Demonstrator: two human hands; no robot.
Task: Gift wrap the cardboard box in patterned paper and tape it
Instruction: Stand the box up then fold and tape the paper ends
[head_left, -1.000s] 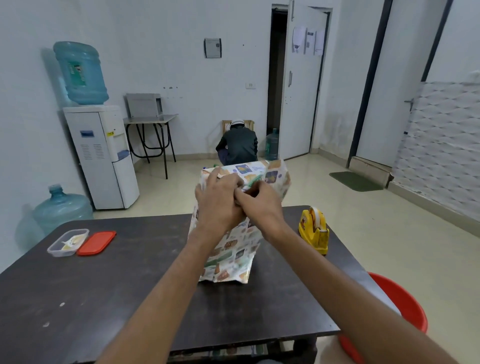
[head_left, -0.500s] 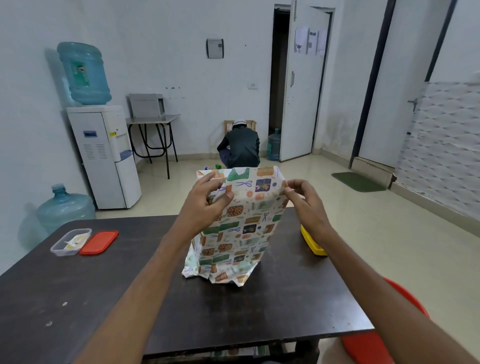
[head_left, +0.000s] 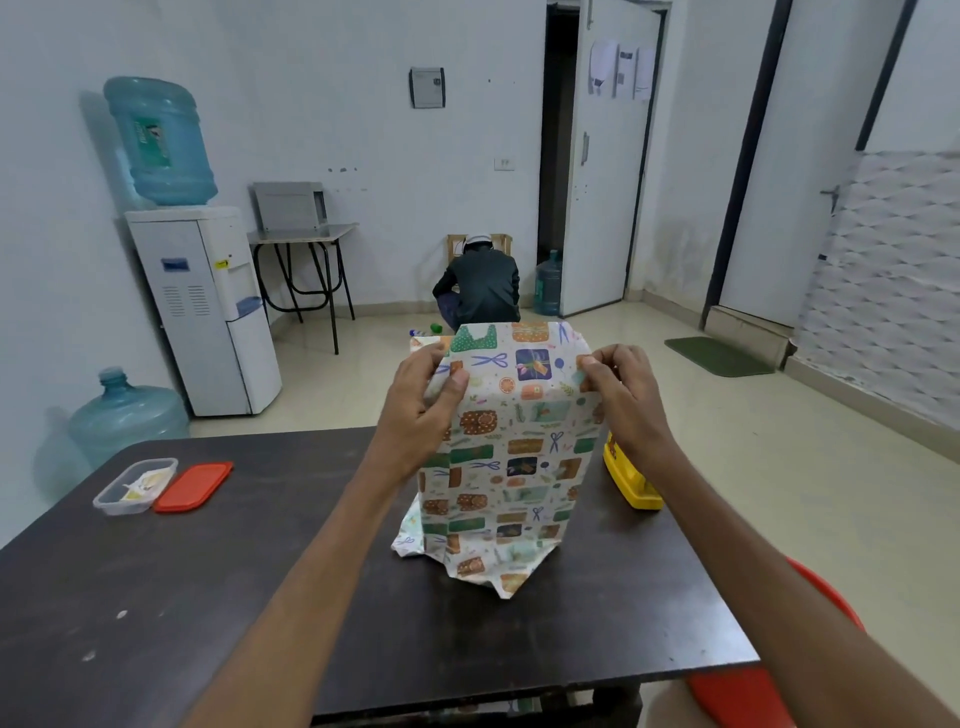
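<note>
As left hand (head_left: 420, 411) pinches paper (head_left: 511, 467) — right hand (head_left: 626, 402), too

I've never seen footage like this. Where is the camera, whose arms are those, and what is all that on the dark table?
No machine here: a person wears one wide-angle camera on the head, so you look forward and down along their bare arms. The left hand and the right hand each pinch an upper corner of the patterned paper, which stands upright on the dark table, wrapped round a tall shape; the box itself is hidden under it. To its right sits a yellow tape dispenser. At the table's left lie a clear container and a red lid beside it.
</note>
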